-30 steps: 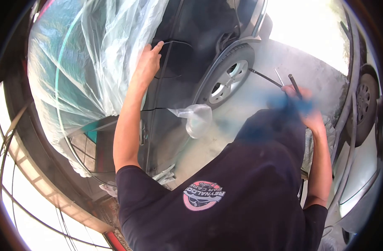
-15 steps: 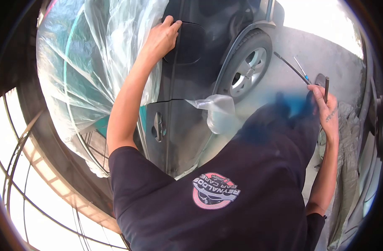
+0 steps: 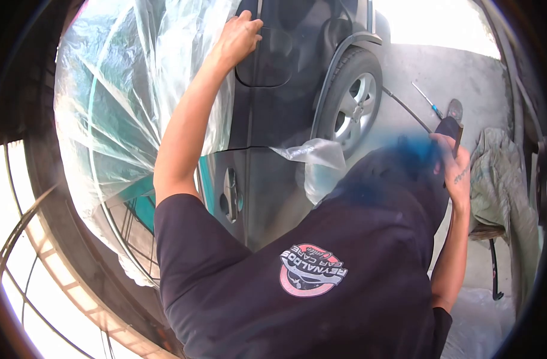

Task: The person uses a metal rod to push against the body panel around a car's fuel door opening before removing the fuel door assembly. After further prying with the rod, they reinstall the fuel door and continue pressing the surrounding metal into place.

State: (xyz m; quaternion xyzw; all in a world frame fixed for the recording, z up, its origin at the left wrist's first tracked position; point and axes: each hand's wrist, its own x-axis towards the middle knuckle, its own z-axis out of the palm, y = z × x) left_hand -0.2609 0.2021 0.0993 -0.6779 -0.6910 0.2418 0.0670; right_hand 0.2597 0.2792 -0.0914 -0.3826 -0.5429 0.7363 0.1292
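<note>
My left hand [image 3: 241, 40] is closed, its fingers curled against the dark car panel [image 3: 273, 119] beside the rounded fuel flap [image 3: 267, 60]. Whatever lies under those fingertips is hidden. Clear plastic sheeting [image 3: 165, 72] covers the car's upper side, its edge running close by this hand. Low by my leg, my right hand [image 3: 454, 164] grips a thin dark strip [image 3: 407, 109]; one length points toward the rear wheel, and another end stands up above the knuckles.
The wheel [image 3: 356, 107] sits to the right of the flap. A screwdriver-like tool with a blue handle [image 3: 436, 111] lies on the concrete floor near my shoe [image 3: 454, 110]. Loose plastic film [image 3: 321, 158] hangs off the door by the handle [image 3: 229, 194]. Crumpled cloth [image 3: 494, 173] is at right.
My left fingers have curled in more and shifted slightly at the flap's edge. My right hand has moved a little left and down, carrying the strip. The view has shifted slightly.
</note>
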